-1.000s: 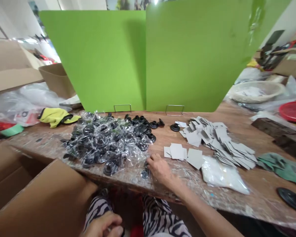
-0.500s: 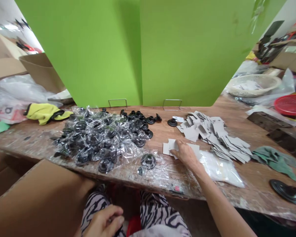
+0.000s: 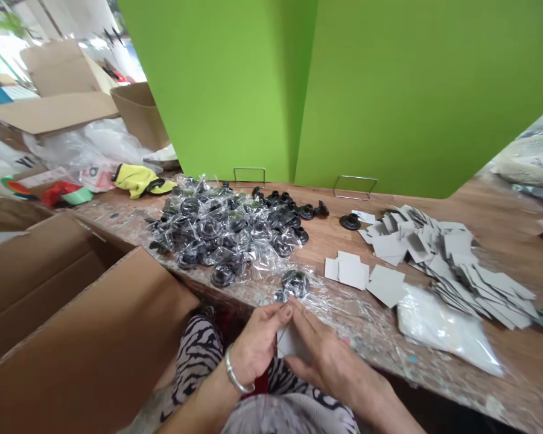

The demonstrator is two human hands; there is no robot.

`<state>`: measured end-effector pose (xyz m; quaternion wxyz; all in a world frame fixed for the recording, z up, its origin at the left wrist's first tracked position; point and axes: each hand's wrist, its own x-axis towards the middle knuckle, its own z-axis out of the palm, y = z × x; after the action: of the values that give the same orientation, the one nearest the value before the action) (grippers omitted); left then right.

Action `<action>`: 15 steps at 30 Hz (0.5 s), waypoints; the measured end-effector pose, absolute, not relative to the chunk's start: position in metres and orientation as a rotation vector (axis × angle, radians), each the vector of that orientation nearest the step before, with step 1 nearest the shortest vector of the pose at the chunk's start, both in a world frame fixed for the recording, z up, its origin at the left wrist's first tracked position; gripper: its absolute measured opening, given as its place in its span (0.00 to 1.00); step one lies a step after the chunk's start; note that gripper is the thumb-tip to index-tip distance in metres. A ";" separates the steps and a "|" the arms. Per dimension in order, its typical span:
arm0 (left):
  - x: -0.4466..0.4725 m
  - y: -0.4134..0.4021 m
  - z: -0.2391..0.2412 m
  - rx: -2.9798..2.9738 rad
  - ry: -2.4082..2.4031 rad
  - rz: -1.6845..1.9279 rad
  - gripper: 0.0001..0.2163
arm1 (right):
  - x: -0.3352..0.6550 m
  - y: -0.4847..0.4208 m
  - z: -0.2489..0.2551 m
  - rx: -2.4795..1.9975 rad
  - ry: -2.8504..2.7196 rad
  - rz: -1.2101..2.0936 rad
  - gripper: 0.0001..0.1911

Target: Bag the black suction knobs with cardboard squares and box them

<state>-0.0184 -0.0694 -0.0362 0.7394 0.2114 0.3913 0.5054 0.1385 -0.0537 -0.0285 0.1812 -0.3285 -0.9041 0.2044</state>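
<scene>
My left hand [image 3: 257,345] and my right hand [image 3: 322,354] meet above my lap, just in front of the table edge. Both are closed on a small grey card [image 3: 289,341], which shows between the fingers. Just beyond my fingertips lies a black round part in a clear bag [image 3: 295,282]. A heap of bagged black parts [image 3: 212,232] covers the table's left middle. Loose black parts [image 3: 298,212] lie behind it. A few grey cards [image 3: 353,271] lie flat to the right, with a big spread of grey cards [image 3: 443,250] further right.
An open cardboard box [image 3: 72,313] stands at my left, below the wooden table [image 3: 479,211]. A green screen [image 3: 344,90] closes the back. A clear plastic bag [image 3: 438,325] lies near the front edge at right. A yellow glove [image 3: 138,179] and plastic wrapping sit far left.
My right hand left the flat cards and came back to my lap with a card. My left hand rose to meet it. The view swung left.
</scene>
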 end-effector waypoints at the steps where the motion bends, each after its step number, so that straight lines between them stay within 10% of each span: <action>1: -0.019 -0.069 -0.038 0.402 0.836 1.130 0.13 | 0.135 -0.057 -0.028 -0.913 -2.576 0.652 0.38; 8: -0.020 -0.071 -0.049 0.178 0.876 1.204 0.13 | 0.143 -0.044 -0.021 -0.893 -2.603 0.772 0.32; 15: -0.041 -0.068 -0.050 0.117 1.252 1.250 0.05 | 0.160 -0.005 -0.026 -1.479 -2.530 -0.203 0.17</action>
<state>-0.0414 -0.0683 -0.0503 0.6322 0.0510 0.5470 0.5464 0.1601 -0.0054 -0.0259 0.1021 -0.5008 -0.8568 -0.0689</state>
